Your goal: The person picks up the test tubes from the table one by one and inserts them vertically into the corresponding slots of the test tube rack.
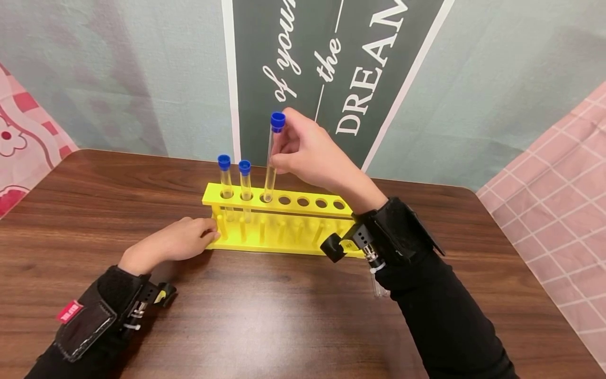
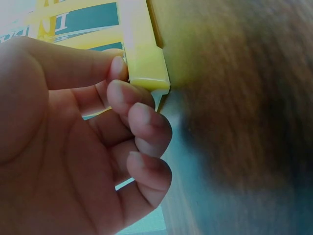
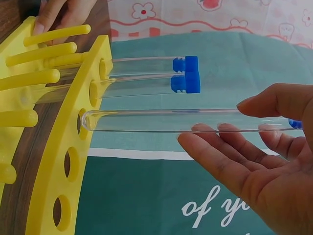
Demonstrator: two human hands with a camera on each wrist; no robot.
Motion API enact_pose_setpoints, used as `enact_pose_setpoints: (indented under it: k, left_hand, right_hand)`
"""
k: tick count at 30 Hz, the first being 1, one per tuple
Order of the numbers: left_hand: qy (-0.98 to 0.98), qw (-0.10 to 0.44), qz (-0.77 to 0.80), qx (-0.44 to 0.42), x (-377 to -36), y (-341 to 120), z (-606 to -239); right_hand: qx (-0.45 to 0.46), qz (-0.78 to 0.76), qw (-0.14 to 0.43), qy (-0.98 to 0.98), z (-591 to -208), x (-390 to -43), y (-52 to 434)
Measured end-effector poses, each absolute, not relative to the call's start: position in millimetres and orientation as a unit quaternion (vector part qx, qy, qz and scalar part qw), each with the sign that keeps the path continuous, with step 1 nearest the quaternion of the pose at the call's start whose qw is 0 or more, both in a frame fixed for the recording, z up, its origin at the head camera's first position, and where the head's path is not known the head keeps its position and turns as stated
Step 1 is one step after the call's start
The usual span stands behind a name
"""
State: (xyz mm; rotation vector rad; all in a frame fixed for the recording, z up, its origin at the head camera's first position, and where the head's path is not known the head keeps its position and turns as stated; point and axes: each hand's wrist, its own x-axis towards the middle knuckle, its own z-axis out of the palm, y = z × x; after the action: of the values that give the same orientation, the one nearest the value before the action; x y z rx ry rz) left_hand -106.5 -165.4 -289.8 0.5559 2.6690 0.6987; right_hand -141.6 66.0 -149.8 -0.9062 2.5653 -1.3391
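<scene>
Above the yellow rack, the right hand pinches a capped tube, poised over its third hole; the left hand grips the rack's end; lowering straight seems next.

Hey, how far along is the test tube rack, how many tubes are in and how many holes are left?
Done: two blue-capped tubes stand in the two leftmost holes of the yellow rack. In hand: the right hand holds a third tube near its cap, its bottom at the third hole, not yet seated, while the left hand steadies the rack's left end. Left: seating this tube; four holes to the right stand open.
</scene>
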Motion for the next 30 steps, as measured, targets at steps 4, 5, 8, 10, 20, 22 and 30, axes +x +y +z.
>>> enact_pose_setpoints:
  k: [4,5,8,10,20,22,30]
  left_hand:
    - [0.936,0.162,0.243,0.195,-107,-165,-290]
    - [0.936,0.162,0.243,0.195,-107,-165,-290]
    - [0.936,0.163,0.244,0.194,-107,-166,-291]
    - [0.936,0.163,0.244,0.194,-107,-166,-291]
    - [0.936,0.16,0.244,0.198,-108,-165,-291]
    - [0.936,0.161,0.244,0.197,-108,-166,-291]
    - [0.935,0.165,0.245,0.195,-107,-165,-290]
  right_hand:
    - [-0.293,-0.431,0.056,0.852,-150,-141,65]
    - [-0.291,-0.427,0.057,0.854,-150,-141,64]
    - [-0.284,-0.417,0.061,0.861,-151,-141,64]
    - [-0.283,-0.414,0.064,0.863,-152,-141,64]
    - [-0.281,-0.409,0.08,0.864,-158,-143,65]
    - [-0.282,-0.409,0.083,0.864,-160,-143,65]
    - [-0.278,-0.397,0.091,0.87,-172,-145,66]
